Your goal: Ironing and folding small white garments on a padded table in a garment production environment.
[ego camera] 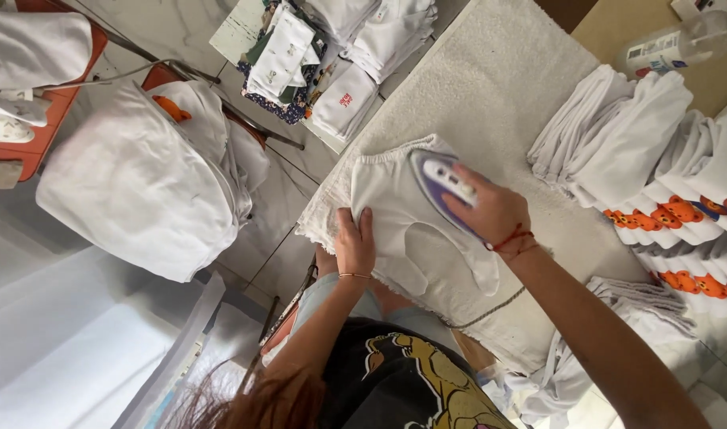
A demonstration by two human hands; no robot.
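The right hand (pixel 494 210) grips the iron (pixel 443 184) on the white garment (pixel 395 210); left hand (pixel 355 242) fingers lie flat, holding it at the worktop (pixel 490 87) edge. Ironing step; next needs smooth strokes.

Garment (pixel 395 206) flat on towel (pixel 490 87); iron (pixel 443 181) on garment (right side); folded stacks (pixel 617 143) right of towel.

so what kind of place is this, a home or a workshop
Probably a small garment workshop's ironing station. The right hand pushes a purple and white iron over a small white garment on a towel-covered table, the left hand pins the cloth flat, and stacks of folded white garments sit alongside.
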